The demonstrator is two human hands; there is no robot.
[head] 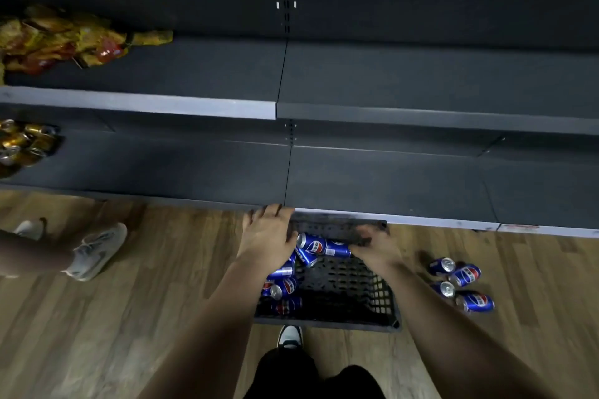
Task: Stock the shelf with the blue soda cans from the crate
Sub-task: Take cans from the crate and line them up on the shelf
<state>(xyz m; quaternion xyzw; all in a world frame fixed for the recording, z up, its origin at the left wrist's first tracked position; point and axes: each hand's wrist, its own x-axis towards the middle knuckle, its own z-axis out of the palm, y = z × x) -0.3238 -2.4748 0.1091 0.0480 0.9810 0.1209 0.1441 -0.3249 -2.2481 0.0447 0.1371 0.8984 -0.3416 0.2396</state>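
A black plastic crate (343, 282) stands on the wooden floor against the bottom shelf (389, 181). Several blue soda cans (285, 287) lie heaped along its left side. My left hand (269, 233) hovers palm down over the crate's far left corner, fingers spread and reaching the shelf's front edge, thumb beside a lying blue can (312, 244). My right hand (376, 246), blurred, has its fingers curled at the crate's far right, gripping the right end of another lying blue can (337, 249). Several more blue cans (466, 275) lie on the floor right of the crate.
The upper shelf (421, 81) carries yellow snack bags (58, 39) at far left. Gold cans (22, 142) sit at the bottom shelf's far left. Another person's grey shoe (94, 253) is on the floor to the left. My own shoe (290, 337) stands behind the crate.
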